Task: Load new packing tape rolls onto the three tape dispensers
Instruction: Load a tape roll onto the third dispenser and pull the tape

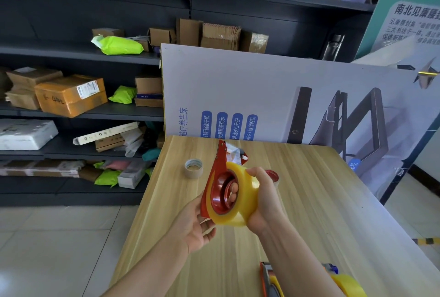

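I hold a red tape dispenser (220,165) above the wooden table (297,201), with a yellowish tape roll (240,211) seated on its red hub. My right hand (264,199) wraps around the roll from the right, fingertips showing through the hub's opening. Under the dispenser's lower left edge, my left hand (197,225) supports it with fingers curled. An empty cardboard tape core (194,167) stands on the table to the left. Another dispenser with a yellow roll (342,282) lies at the bottom edge, partly hidden by my right forearm. Something red (272,174) peeks out behind my right hand.
Dark shelving (83,115) with cardboard boxes and green parcels fills the left and back. A large printed board (285,96) leans behind the table's far edge. Tiled floor lies left of the table.
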A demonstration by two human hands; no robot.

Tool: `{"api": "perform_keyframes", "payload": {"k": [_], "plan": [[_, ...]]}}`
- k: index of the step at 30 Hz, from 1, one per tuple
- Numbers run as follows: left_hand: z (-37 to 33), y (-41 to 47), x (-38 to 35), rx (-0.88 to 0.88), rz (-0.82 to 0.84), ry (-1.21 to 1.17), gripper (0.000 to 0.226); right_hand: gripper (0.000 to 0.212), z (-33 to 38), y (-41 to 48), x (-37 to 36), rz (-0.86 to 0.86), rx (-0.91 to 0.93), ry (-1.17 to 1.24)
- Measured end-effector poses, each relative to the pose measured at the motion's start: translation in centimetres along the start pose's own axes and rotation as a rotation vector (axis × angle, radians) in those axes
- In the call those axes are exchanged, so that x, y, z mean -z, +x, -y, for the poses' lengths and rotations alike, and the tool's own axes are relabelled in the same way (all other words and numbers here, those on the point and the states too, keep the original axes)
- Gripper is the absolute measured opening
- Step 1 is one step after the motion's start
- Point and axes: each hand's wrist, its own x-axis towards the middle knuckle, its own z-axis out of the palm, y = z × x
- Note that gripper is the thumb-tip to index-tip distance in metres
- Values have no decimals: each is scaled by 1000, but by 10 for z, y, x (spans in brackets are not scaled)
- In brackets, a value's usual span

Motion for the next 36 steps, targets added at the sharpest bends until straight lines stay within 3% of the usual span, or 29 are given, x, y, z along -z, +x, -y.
{"api": "perform_keyframes", "payload": {"k": [3,7,16,22,32,36], "plan": [[13,-6,0,20,2,-81,18,38,-5,-2,4,11,-27,-5],[29,-11,1,-3,-19,-116,33,33,-11,-4,10,-1,-38,-33],[60,-15,12,-263,-164,248,33,31,-31,1,20,-66,-70,-40],[85,-20,38,-100,-215,168,32,28,-66,11,25,-121,-125,-138],[142,-1,92,327,-293,2,36,38,-156,47,62,-284,-317,-354],[155,8,108,406,-320,-2,33,37,-177,54,73,-295,-365,-400]]}}
